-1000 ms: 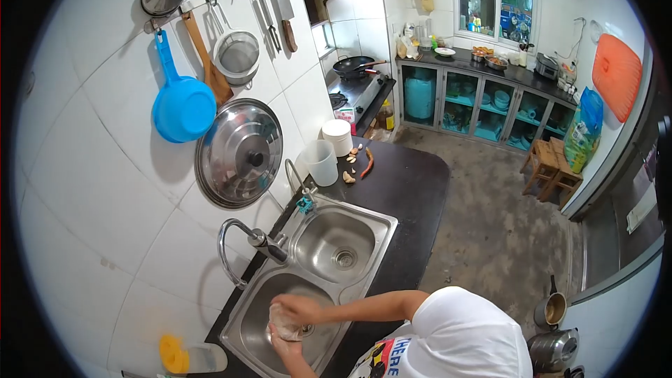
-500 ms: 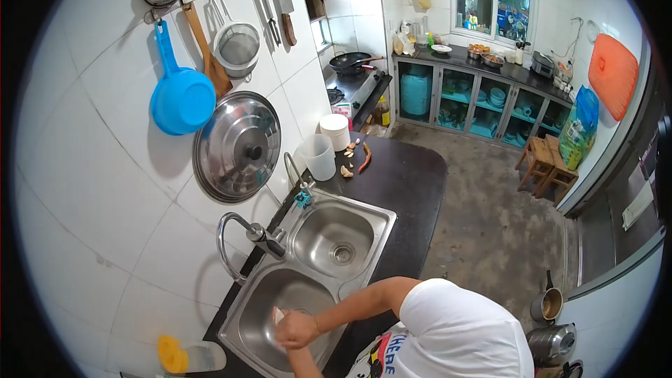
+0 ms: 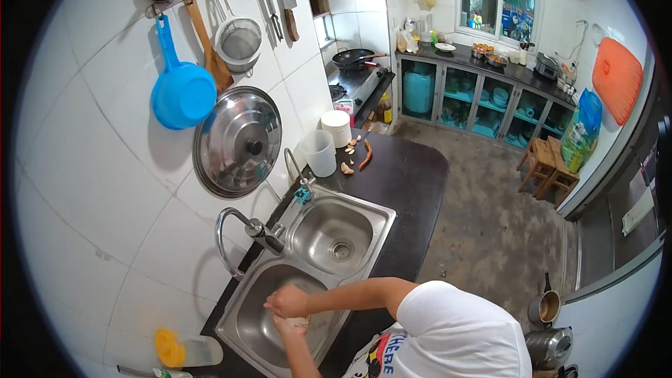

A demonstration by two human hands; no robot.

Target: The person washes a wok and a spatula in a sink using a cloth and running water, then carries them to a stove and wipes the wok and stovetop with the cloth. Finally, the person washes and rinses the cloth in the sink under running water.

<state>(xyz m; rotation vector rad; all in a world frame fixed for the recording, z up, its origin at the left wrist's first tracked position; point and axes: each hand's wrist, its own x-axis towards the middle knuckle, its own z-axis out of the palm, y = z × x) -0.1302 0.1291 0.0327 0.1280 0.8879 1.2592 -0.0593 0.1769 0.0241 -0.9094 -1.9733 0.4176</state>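
My right hand (image 3: 288, 302), fingers curled, is over the large sink basin (image 3: 255, 329). Just below and touching it is my left hand (image 3: 285, 325), partly covered. A pale, whitish lump (image 3: 301, 322) shows between the hands, against the left palm; what it is I cannot make out. The curved faucet (image 3: 262, 234) stands behind the basin, and no water stream is visible. Beside it is the smaller basin (image 3: 329, 234) with a round drain.
Garlic and ginger pieces (image 3: 347, 168), a red chili (image 3: 366, 155), a translucent container (image 3: 320, 155) and a white tub (image 3: 337, 128) stand on the dark counter (image 3: 402, 175). A yellow-lidded jug (image 3: 187, 350) is near the basin's left. A large lid (image 3: 238, 141) hangs on the wall.
My hands have shifted against each other over the basin, the right one moving up and slightly left. The pale lump now shows lower and further right. The view has tilted slightly.
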